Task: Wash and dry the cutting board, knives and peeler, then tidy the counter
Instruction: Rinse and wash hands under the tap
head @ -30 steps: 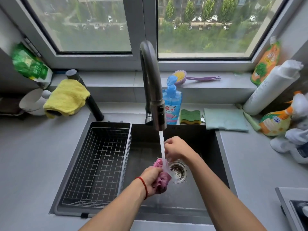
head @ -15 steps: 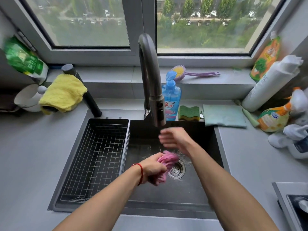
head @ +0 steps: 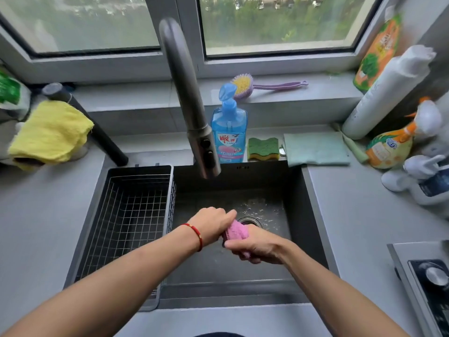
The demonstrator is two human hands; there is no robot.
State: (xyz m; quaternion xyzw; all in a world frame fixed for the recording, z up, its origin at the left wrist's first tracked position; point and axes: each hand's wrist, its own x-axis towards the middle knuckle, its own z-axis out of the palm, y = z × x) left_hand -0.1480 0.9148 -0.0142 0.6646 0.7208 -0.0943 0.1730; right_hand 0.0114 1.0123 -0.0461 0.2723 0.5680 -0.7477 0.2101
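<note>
Both hands, left hand and right hand, gripping pink cloth over sink, wire basket inside

At frame centre a pink cloth sits beside a red wrist string. The sink is dark grey, its wire basket silver-gridded. Upper left lies a yellow cloth; above centre, a blue soap bottle with pink label, a green-and-yellow sponge and a pale green cloth.
</note>
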